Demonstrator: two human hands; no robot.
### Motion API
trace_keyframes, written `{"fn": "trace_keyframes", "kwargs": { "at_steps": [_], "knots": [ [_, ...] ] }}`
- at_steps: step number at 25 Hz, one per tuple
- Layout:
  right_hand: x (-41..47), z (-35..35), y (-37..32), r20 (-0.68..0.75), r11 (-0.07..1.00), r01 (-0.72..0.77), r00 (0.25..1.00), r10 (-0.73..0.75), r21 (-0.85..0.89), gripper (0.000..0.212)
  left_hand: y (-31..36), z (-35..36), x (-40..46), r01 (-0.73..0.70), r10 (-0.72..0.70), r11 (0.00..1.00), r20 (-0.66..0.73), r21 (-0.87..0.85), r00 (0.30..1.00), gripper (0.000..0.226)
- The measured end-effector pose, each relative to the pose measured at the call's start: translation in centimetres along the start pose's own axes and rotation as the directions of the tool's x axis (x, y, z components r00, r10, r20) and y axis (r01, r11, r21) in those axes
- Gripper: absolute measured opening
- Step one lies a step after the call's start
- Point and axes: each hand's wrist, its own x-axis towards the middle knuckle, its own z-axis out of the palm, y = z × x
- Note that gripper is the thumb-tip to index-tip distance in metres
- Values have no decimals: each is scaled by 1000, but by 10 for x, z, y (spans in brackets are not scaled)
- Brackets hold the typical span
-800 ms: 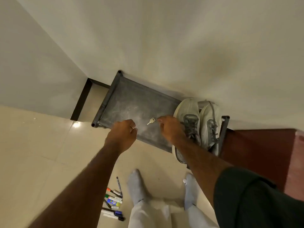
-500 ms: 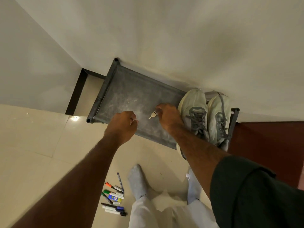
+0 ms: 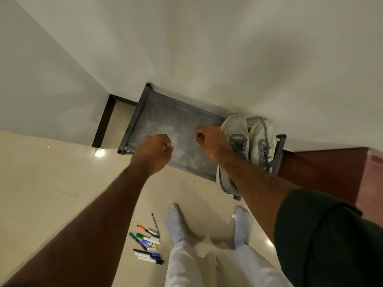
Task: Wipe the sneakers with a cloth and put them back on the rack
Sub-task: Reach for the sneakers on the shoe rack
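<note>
The pair of sneakers (image 3: 246,141) sat at the right end of the rack (image 3: 165,121), toes toward the far wall, heels hanging over the near edge. I saw no cloth anywhere, so I judged the wiping had not begun; this was a preliminary step. My right hand (image 3: 209,139) hovered over the dusty top shelf just left of the sneakers, its grip curled tight, with a thin glint of metal at the fingertips; I could not tell what it was. My left hand (image 3: 154,152) hung over the near left part of the shelf, fingers curled in, with nothing visible inside. The next move, I reckoned, called for freeing a hand, finding a cloth, and lifting one sneaker off. On the floor near my socked feet (image 3: 176,222) lay a scatter of markers (image 3: 148,241).
</note>
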Motion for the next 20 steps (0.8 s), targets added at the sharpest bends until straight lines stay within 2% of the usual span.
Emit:
{"fn": "trace_keyframes", "kwargs": {
  "at_steps": [1, 5, 10, 14, 17, 20],
  "knots": [
    [-2, -20, -9, -11, 999, 52, 999, -52, 13, 8, 13, -16, -5, -8, 8, 1000, -8, 15, 1000, 12],
    [-18, -107, -54, -120, 977, 176, 979, -162, 117, 10, 72, -85, -34, -48, 58, 993, -91, 109, 994, 37],
    [-45, -257, -137, -298, 936, 325, 915, -274, 139, 12, 164, -215, -85, -106, 138, 986, -275, 130, 951, 18],
    [-75, -389, -210, -473, 869, 492, 779, -412, 53, 15, 243, -332, -129, -208, 283, 955, -433, 212, 856, 19],
    [-116, -499, -272, -522, 808, 587, 678, -519, -41, 15, 311, -421, -176, -275, 389, 918, -517, 286, 762, 22],
    [-162, -582, -325, -558, 758, 646, 597, -577, -92, 13, 368, -491, -224, -337, 503, 863, -582, 376, 638, 22]
  ]
}}
